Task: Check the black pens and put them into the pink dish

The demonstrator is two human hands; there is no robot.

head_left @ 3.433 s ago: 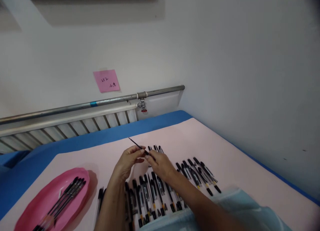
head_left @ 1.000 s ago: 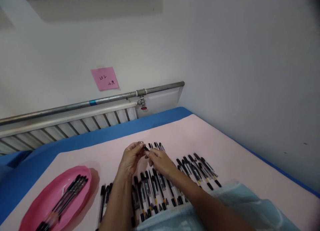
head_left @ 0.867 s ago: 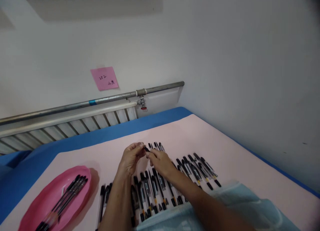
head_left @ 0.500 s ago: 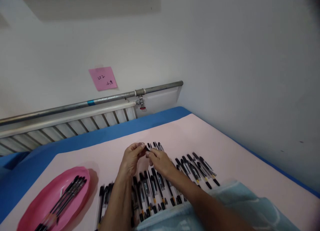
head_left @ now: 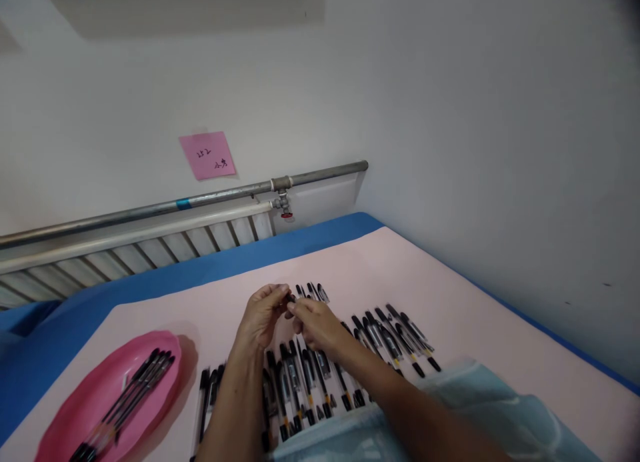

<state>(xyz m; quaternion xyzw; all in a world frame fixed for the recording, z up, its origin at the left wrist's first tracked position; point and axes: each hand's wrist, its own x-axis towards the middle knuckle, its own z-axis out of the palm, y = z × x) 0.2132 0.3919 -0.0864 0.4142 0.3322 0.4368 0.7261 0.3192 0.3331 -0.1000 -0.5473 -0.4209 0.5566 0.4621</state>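
My left hand (head_left: 263,317) and my right hand (head_left: 315,325) meet fingertip to fingertip above the pink mat (head_left: 475,329). Both are pinched on one small black pen part (head_left: 291,298) between them; most of it is hidden by the fingers. Under and around my hands lie several black pens (head_left: 390,335) in rows on the mat, some with clear barrels. Further pens (head_left: 207,395) lie beside my left forearm.
A pink oval tray (head_left: 75,409) at the front left holds several thin black refills (head_left: 133,395). The blue table (head_left: 165,279) ends at a radiator (head_left: 130,252) and pipe (head_left: 320,175). A white wall (head_left: 500,149) runs close on the right. Light blue cloth (head_left: 500,415) covers my right arm.
3.4 s ago a long thin black refill stuck out up-left from my fingers; now only a short black stub shows between them. My hands have stayed in the same place.
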